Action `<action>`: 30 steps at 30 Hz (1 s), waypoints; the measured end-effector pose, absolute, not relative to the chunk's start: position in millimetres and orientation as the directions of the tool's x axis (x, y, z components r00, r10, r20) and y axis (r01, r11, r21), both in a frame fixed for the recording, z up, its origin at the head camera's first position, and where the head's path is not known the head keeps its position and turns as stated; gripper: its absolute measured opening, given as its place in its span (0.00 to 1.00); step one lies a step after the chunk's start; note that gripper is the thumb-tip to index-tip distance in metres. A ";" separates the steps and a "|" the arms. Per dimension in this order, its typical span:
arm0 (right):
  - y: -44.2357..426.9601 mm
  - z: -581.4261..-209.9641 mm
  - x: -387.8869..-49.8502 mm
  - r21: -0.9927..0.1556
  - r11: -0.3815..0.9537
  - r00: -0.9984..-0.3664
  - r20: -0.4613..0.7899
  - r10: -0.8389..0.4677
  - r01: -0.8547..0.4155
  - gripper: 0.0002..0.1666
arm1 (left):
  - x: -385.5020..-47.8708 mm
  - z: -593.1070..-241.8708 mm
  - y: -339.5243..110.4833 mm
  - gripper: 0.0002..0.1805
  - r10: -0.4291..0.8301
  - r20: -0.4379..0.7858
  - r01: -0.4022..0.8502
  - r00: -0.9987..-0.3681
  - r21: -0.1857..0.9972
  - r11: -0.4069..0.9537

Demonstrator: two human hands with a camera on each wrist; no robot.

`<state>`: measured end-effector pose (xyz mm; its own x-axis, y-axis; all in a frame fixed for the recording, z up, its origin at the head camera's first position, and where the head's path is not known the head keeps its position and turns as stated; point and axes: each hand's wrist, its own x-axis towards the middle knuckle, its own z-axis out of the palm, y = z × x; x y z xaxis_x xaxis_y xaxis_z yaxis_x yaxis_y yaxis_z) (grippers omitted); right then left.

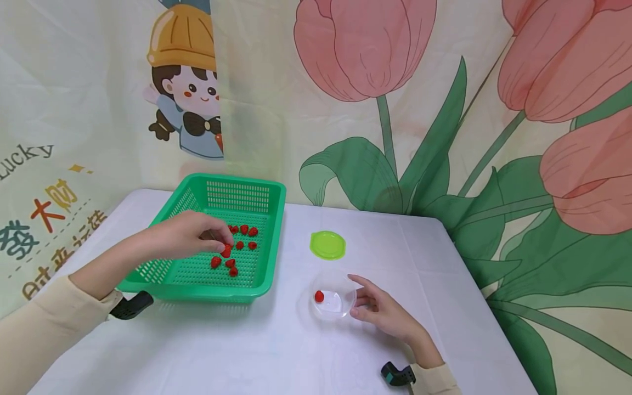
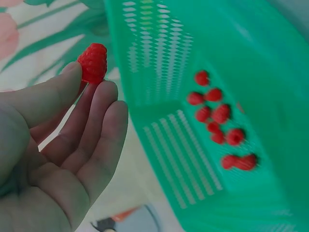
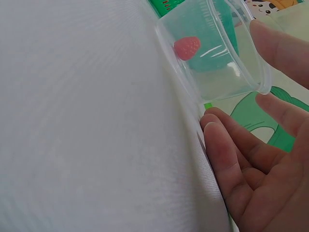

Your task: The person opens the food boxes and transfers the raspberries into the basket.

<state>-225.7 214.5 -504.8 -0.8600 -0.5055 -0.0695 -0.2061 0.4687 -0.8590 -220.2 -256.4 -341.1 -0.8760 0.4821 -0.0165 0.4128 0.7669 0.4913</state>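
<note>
A red raspberry is pinched between the thumb and fingertips of the left hand, above the green plastic basket. Several loose raspberries lie on the basket's perforated floor. At the right, a clear plastic cup stands on the table with one raspberry inside at its bottom. My right hand is at the cup's right side, thumb and index fingertips touching near the rim. Its other fingers, loosely bent, rest low by the tabletop in the right wrist view.
Behind the cup lies a light green round lid with a small tab. A white cloth covers the table. Just past the table's back edge hangs a printed curtain with tulips and a cartoon figure.
</note>
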 end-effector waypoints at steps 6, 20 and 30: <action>213.8 -504.8 -225.0 -0.853 0.480 -0.865 -0.075 -0.497 -0.202 0.46 | -226.6 -359.7 -282.6 0.07 0.431 -0.031 0.365 -0.902 0.478 0.799; 213.4 -505.7 -225.7 -0.852 0.482 -0.866 -0.073 -0.495 -0.203 0.46 | -247.7 -406.8 -311.9 0.03 0.440 -0.034 0.381 -0.897 0.444 0.811; 214.1 -507.0 -226.5 -0.853 0.478 -0.863 -0.067 -0.501 -0.211 0.46 | -256.9 -428.5 -311.1 0.04 0.435 -0.057 0.372 -0.899 0.429 0.823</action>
<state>-226.5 214.1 -507.0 -0.8630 -0.5007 -0.0673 -0.2109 0.4781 -0.8526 -256.9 -311.1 -428.5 -0.8985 0.4353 -0.0567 0.3718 0.8232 0.4290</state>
